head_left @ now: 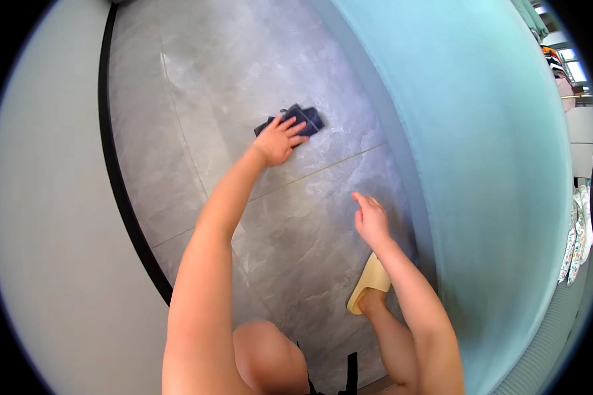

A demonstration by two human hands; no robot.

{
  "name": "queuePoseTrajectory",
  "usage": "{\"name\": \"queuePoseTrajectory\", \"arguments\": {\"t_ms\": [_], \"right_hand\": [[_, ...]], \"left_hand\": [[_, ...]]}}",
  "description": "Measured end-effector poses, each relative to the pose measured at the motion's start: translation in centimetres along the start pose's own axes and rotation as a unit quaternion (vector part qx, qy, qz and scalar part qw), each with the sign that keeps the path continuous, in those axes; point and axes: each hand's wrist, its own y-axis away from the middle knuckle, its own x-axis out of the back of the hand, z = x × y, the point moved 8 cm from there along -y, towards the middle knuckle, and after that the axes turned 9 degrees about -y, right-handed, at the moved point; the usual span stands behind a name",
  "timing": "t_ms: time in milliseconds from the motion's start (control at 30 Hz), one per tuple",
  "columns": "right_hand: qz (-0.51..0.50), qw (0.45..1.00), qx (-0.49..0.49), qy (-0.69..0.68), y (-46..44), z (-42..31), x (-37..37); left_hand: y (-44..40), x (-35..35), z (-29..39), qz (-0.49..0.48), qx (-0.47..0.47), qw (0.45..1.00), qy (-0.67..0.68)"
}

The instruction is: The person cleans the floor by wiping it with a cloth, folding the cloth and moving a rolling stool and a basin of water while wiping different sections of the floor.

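Note:
My left hand (281, 139) lies on a bunched dark navy cloth (303, 120) on the grey floor, its fingers spread over the near side of the fabric. Part of the cloth is hidden under the palm and fingers. My right hand (372, 218) hovers above the floor nearer to me, to the right, with nothing visible in it. Its fingers are loosely bent, and a gap shows between thumb and forefinger.
Grey marbled tiles (296, 217) with thin seams make up the floor. A white wall with black skirting (115, 171) bounds the left. On the right a pale turquoise covered side (481, 164) rises. My foot wears a yellow slipper (370, 280) beside it.

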Motion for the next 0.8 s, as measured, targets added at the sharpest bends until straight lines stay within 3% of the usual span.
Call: {"name": "queuePoseTrajectory", "arguments": {"t_ms": [167,200,367,467,533,600,733,800], "right_hand": [[-0.110,0.991,-0.012,0.073,1.6,-5.2,-0.8],[-0.137,0.987,-0.008,0.082,1.8,-6.6,-0.9],[-0.181,0.983,-0.025,-0.011,-3.1,-10.9,-3.1],[-0.129,0.976,0.151,0.090,-5.3,-11.5,-9.6],[-0.208,0.922,0.277,0.172,-6.4,-12.0,-12.4],[-0.269,0.844,0.391,0.252,-6.8,-11.1,-14.9],[-0.312,0.822,0.450,0.157,-8.3,-9.4,-17.0],[-0.330,0.806,0.478,0.112,-9.4,-8.5,-17.9]], "left_hand": [[9.2,1.4,8.9,-0.062,-0.053,0.990,0.118],[11.2,4.1,10.1,0.018,-0.050,0.988,0.145],[15.7,8.7,7.5,0.102,0.144,0.954,0.244],[19.4,4.4,4.2,0.136,0.294,0.905,0.276],[22.1,4.0,0.8,0.163,0.400,0.863,0.262],[23.7,3.6,-1.2,0.183,0.427,0.861,0.204],[24.8,1.8,-4.0,0.140,0.480,0.861,0.091],[26.5,-1.0,-5.1,0.102,0.584,0.803,0.059]]}}
